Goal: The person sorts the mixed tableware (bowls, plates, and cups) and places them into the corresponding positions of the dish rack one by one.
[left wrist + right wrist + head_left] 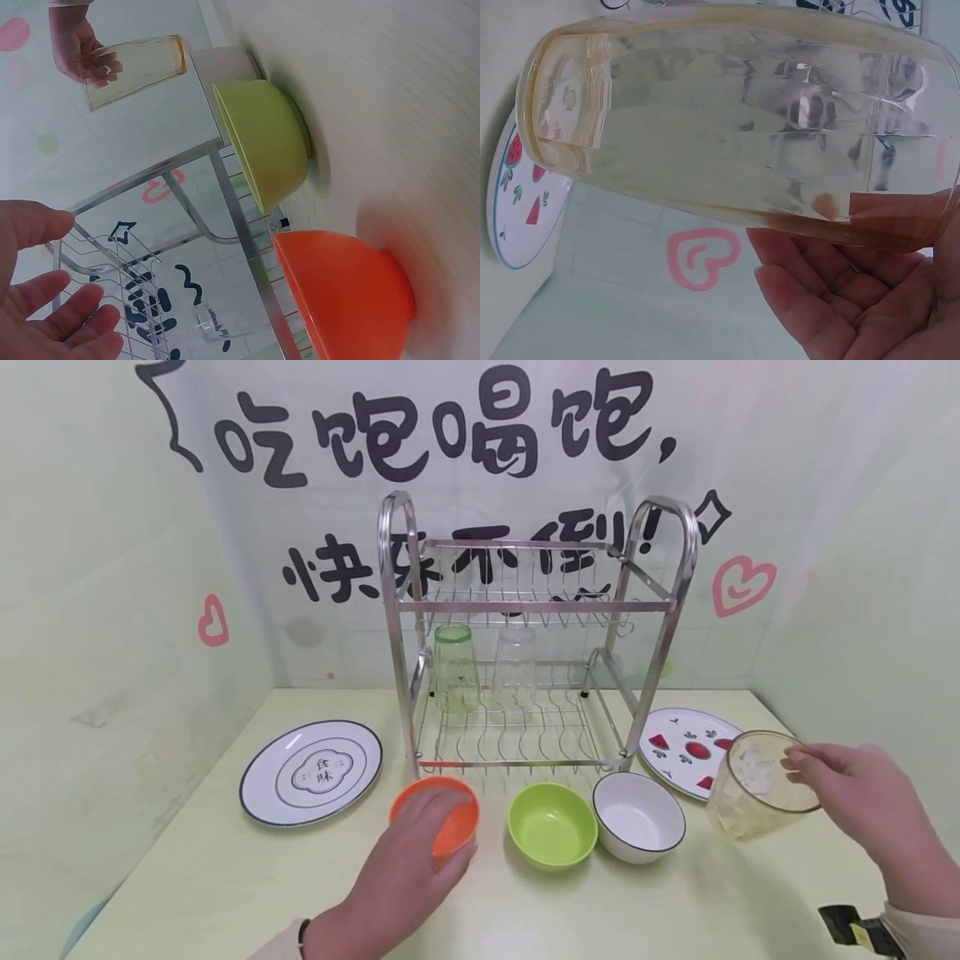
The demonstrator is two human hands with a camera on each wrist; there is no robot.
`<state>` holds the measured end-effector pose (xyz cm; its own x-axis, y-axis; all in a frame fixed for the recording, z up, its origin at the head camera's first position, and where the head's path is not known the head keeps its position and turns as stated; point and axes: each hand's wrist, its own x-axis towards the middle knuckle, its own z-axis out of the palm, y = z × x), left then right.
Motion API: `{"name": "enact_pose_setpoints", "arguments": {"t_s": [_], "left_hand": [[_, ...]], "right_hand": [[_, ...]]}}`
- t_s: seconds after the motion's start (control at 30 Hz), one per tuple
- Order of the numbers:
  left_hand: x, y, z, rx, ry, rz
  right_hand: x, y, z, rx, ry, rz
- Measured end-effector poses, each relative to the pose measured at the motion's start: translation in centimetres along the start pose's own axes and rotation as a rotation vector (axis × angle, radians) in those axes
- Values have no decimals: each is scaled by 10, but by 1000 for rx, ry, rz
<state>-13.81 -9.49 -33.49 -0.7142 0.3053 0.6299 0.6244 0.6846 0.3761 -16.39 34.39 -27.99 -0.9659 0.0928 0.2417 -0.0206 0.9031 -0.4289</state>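
My left hand hovers over the near side of an orange bowl on the pale table. In the left wrist view its fingers are spread and straight, apart from the orange bowl. My right hand grips an amber-tinted clear glass, tilted with its mouth facing up and left, above the table at the right. The right wrist view shows the glass lying across my fingers. The glass also shows far off in the left wrist view.
A green bowl and a white bowl sit right of the orange one. Behind them stands a two-tier metal dish rack with a green glass and a clear glass upside down. Plates lie at left and right.
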Motion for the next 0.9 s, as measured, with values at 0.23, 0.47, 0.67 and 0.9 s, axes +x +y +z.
{"name": "enact_pose_setpoints", "arguments": {"t_s": [0.23,0.47,0.67,0.9], "left_hand": [[3,4,0,-18,-17,-16],[8,13,0,-53,-44,-42],[15,21,3,-58,-72,-31],[22,33,5,-54,-69,63]], "right_hand": [[-7,-26,1,50,73,-2],[-7,-47,9,87,37,-37],[-7,-73,13,70,38,-118],[-8,-101,23,112,14,-168]]}}
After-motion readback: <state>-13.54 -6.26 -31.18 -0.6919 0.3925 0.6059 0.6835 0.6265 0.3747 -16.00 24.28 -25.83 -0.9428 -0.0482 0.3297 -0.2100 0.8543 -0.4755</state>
